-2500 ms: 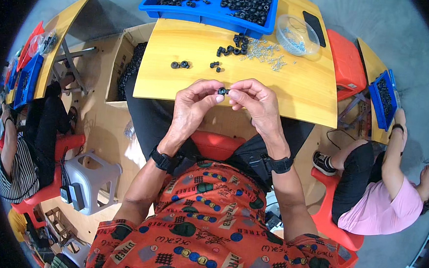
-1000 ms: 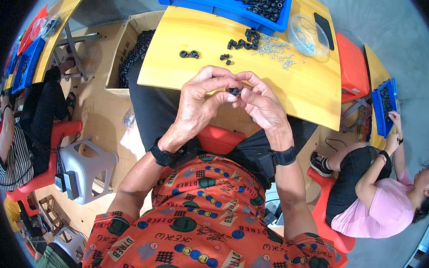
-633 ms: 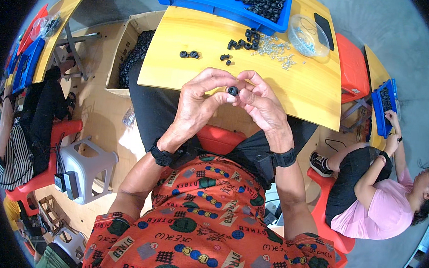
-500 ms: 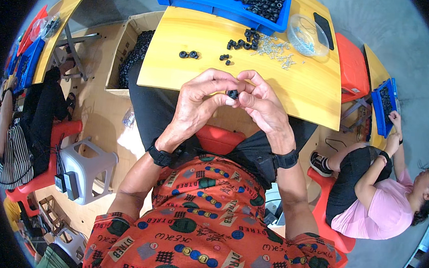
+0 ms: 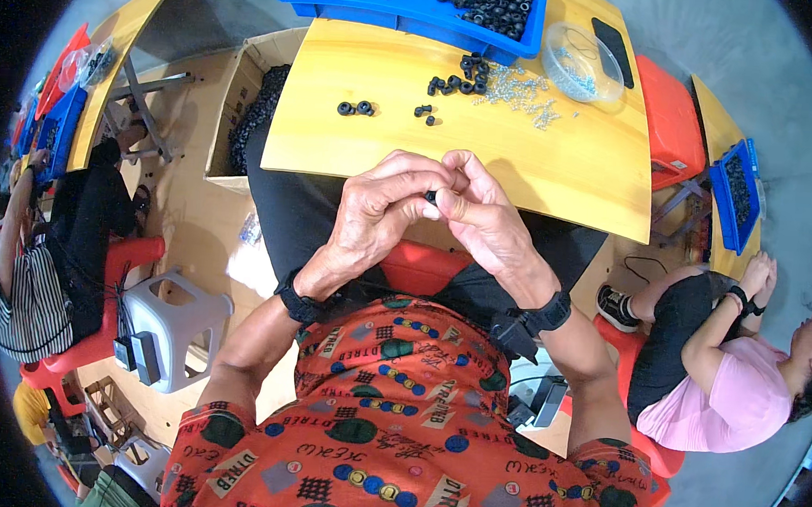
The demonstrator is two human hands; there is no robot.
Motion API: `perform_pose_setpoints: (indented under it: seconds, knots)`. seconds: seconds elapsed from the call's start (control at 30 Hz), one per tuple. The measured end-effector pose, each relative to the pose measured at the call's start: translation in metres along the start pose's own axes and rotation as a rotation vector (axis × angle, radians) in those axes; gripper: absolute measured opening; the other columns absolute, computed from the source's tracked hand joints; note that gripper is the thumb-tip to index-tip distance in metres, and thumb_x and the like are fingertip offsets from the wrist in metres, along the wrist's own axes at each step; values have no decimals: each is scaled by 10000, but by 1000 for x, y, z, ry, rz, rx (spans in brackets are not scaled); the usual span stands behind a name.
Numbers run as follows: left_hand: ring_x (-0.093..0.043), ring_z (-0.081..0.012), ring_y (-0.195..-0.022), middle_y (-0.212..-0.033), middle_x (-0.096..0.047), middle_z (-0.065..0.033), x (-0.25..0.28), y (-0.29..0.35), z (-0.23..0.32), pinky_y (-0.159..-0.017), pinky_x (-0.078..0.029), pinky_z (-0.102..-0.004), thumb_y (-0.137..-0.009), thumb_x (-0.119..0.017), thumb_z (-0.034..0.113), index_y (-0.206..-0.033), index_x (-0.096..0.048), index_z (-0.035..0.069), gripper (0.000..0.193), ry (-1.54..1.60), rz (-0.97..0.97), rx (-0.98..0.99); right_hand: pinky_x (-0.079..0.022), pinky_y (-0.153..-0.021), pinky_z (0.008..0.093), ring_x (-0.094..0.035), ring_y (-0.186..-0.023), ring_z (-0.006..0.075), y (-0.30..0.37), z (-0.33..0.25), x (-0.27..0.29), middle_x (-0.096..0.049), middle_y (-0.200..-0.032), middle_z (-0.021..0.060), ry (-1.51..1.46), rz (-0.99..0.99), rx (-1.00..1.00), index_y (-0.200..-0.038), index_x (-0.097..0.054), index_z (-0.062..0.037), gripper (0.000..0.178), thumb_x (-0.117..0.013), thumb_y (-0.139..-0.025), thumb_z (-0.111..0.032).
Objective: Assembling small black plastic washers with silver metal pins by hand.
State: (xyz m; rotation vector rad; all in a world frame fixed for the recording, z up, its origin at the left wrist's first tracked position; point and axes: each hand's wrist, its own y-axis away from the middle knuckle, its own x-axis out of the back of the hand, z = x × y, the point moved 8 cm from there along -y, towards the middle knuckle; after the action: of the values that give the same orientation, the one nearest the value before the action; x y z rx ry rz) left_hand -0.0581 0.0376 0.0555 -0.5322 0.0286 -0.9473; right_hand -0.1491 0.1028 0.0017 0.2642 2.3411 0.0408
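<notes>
My left hand (image 5: 379,213) and my right hand (image 5: 484,219) meet just off the near edge of the yellow table (image 5: 357,148). Both are closed, thumbs and fingertips pinching one small black round part (image 5: 431,197), mostly hidden by the fingers. Beyond them on the table lie a pair of black round parts (image 5: 355,108) at the left, a few smaller black pieces (image 5: 425,113) in the middle, and a cluster of black parts (image 5: 457,80) farther back. Beside that cluster spread many tiny silvery pieces (image 5: 518,93).
A blue tray (image 5: 402,19) full of black parts stands at the table's far side. Right of it are a clear round tub (image 5: 605,87) and a flat black object (image 5: 613,52). A cardboard box (image 5: 227,131) of dark parts sits left; co-workers (image 5: 728,385) sit on both sides.
My right thumb has come over the black part, covering more of it, and both hands sit slightly lower in view. The co-worker at right has drawn a hand back from the tray, hands now together.
</notes>
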Motion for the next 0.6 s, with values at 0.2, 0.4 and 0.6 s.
perform_pose_setpoints:
  seconds: [0.2,0.4,0.6]
  knots:
    - [-592,-177,-1050,-1091,-646,-71,43,-1,-38,-934,-465,-304,-820,-660,-23,-1063,-685,45,254,-91,185,157,-485,-824,290,-588,-950,135,-15,-5,3,-602,-1005,51,147,50,-16,-1276,-466,-56,388,-623,-942,-175]
    - [-613,-246,-1022,-1051,-653,-127,115,-3,-72,-886,-476,-327,-810,-658,7,-1040,-680,4,231,-508,384,316,-512,-685,317,-645,-765,202,-15,-60,22,-661,-864,117,1248,354,529,-977,-645,5,153,-655,-870,-103]
    - [-597,-335,-986,-1025,-632,-157,102,-13,-73,-885,-469,-388,-774,-645,-25,-1097,-655,2,324,-741,290,183,-512,-692,370,-647,-773,312,-22,-65,31,-648,-875,167,1382,417,631,-962,-642,8,134,-638,-836,-37]
